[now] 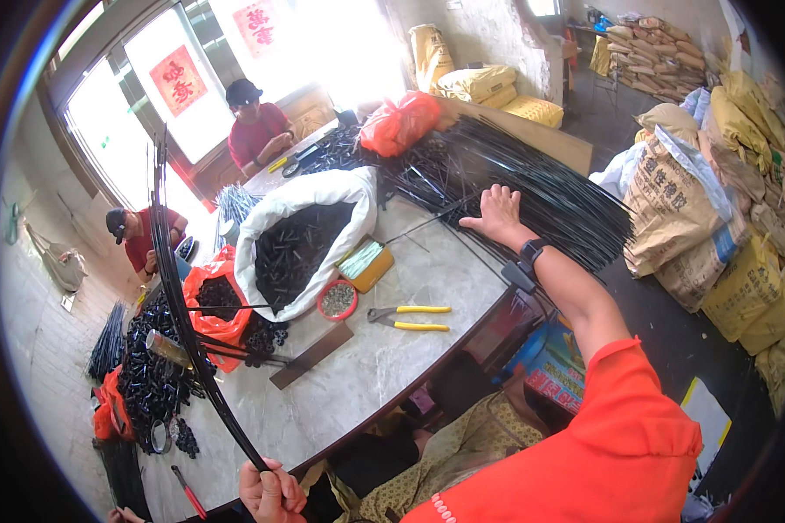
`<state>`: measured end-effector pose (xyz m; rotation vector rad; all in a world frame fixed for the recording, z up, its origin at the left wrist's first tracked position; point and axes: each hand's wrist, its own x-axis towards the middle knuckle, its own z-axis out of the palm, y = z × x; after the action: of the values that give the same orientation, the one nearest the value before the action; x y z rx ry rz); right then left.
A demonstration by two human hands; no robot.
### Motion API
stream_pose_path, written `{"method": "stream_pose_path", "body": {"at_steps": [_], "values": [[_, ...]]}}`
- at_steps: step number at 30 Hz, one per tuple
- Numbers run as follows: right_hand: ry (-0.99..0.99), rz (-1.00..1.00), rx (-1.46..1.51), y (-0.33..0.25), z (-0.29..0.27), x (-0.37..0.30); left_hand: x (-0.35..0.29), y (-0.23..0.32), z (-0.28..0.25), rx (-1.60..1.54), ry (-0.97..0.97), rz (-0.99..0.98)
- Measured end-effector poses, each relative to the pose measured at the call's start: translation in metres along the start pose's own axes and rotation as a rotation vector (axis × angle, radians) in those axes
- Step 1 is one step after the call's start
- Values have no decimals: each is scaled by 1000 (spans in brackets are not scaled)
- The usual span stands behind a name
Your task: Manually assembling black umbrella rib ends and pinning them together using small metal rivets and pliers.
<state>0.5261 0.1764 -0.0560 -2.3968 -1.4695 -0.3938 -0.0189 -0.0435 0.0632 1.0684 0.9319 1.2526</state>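
Observation:
My left hand point(271, 493) is closed round the lower end of a bundle of long thin black rods point(235, 429). The bundle rises in a bend across the left of the table, its far tips splayed. My right hand point(497, 213) reaches out over a big heap of similar black rods point(549, 187) at the table's right, fingers spread. Nothing shows in its grasp. Pliers with yellow handles point(420, 309) lie on the stone-look table point(358, 375) between my arms. Left of them is a flat dark strip point(312, 356).
A white sack point(246, 231) of small black pieces stands mid-table, beside a red tub point(337, 300) of small parts and a yellow box point(366, 266). Red bags and loose black parts lie left. Two people point(257, 122) sit across the table. Stacked sacks point(672, 209) stand right.

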Motion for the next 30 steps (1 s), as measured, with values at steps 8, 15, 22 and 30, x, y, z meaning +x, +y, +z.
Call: {"method": "stream_pose_path", "body": {"at_steps": [8,15,22,30], "values": [[226,-246,313,0,31,-6,-2,-5,3,62,0,42],[149,-108,228,16,32,13,-5,-6,7,98,14,62],[240,-230,232,19,17,10,-15,-5,5,133,2,99],[81,-242,126,21,-4,-24,-17,-4,9,144,-11,85]]}}
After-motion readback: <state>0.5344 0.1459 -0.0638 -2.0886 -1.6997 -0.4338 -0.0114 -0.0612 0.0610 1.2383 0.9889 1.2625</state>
